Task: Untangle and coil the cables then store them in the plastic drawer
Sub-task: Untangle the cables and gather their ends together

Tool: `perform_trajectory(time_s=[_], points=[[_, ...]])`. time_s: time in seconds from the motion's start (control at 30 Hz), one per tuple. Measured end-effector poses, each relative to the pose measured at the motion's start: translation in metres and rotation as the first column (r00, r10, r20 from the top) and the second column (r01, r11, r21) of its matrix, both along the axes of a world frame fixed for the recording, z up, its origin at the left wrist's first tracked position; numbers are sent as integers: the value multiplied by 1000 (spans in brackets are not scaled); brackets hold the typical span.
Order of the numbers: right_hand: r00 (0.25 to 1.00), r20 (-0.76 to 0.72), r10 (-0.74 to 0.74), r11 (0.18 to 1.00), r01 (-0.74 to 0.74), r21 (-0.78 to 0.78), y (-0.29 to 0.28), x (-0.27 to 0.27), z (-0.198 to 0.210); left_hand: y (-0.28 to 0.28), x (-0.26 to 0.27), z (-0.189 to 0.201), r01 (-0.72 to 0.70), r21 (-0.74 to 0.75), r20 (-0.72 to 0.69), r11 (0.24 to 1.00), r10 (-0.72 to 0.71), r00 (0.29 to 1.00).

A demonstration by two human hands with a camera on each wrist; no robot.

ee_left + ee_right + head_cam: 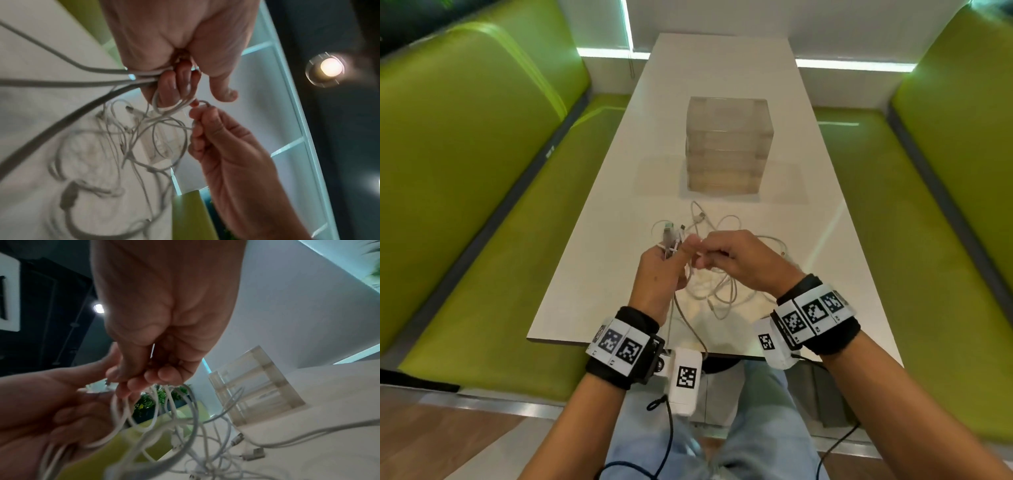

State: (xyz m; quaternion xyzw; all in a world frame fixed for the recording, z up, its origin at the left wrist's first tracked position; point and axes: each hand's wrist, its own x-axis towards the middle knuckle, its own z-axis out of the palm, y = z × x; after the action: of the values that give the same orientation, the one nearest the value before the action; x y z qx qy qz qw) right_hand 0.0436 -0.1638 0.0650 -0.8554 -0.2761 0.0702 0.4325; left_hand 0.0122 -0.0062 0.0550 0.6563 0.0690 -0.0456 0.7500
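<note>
Two green padded booth seats (482,171) are flanking a long white rectangular table (722,68), one along each long edge. The person is sitting at the table's near short edge, legs in light blue jeans (750,428) showing below it.

A clear plastic drawer unit (726,144), several shallow drawers stacked into a block, is standing upright on the table's centre line, roughly midway along its length; all drawers are appearing closed in the head view.

A tangle of thin white charging cables (722,287) is lying on the table between the drawer unit and the near edge, loops overlapping, several plug ends sticking out towards the drawer unit. One strand is trailing over the near edge.

Both forearms are wearing black wrist straps with white coded marker blocks (619,346).

The left hand (659,274) is raised above the tangle near the near edge, fingers curled round a bundle of cable strands, with connector ends (671,236) protruding past the fingertips. In the left wrist view the strands are running across the palm and looping round the fingers (168,87).

The right hand (743,260) is just beside the left, almost touching it, fingers clenched and pinching a cable loop between thumb and fingertips (164,374); further strands are hanging from it down to the tangle.
</note>
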Motion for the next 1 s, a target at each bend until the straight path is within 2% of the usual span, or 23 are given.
perform_trajectory(time_s=[0.1, 0.2, 0.3, 0.43, 0.6, 0.7, 0.77, 0.87, 0.93, 1.0], points=[[1000, 2, 28, 997, -27, -66, 7, -3, -8, -1, 2, 5, -67, -30, 10, 997, 67, 998], [991, -53, -122, 992, 119, -48, 1, 4, -21, 8, 6, 14, -143, -69, 80, 987, 148, 986], [972, -91, -217, 976, 219, 9, -6, 14, -29, 17, 3, 17, -151, -47, 127, 987, 156, 980], [980, -36, -197, 980, 198, 9, -2, 19, -25, 25, -3, 11, -171, -19, 126, 985, 172, 977], [985, -78, -156, 980, 164, 113, -3, 8, -10, 34, -4, 7, -137, 28, 76, 990, 134, 988], [972, -119, -204, 954, 224, 199, -8, -2, 10, 38, -6, 5, -29, 6, 22, 1000, 29, 999], [971, -208, -116, 951, 169, 257, -9, -12, 23, 40, -10, 3, 127, -22, 9, 992, -127, 992], [956, -291, 33, 982, 23, 187, -3, -25, 31, 39, -17, 5, 389, -17, 31, 921, -388, 921], [959, -282, 37, 990, 4, 144, -1, -28, 30, 39, -19, 5, 483, 14, 20, 875, -484, 875], [964, -265, -20, 987, 61, 149, -2, -30, 26, 40, -19, 4, 510, 34, 0, 859, -510, 860]])
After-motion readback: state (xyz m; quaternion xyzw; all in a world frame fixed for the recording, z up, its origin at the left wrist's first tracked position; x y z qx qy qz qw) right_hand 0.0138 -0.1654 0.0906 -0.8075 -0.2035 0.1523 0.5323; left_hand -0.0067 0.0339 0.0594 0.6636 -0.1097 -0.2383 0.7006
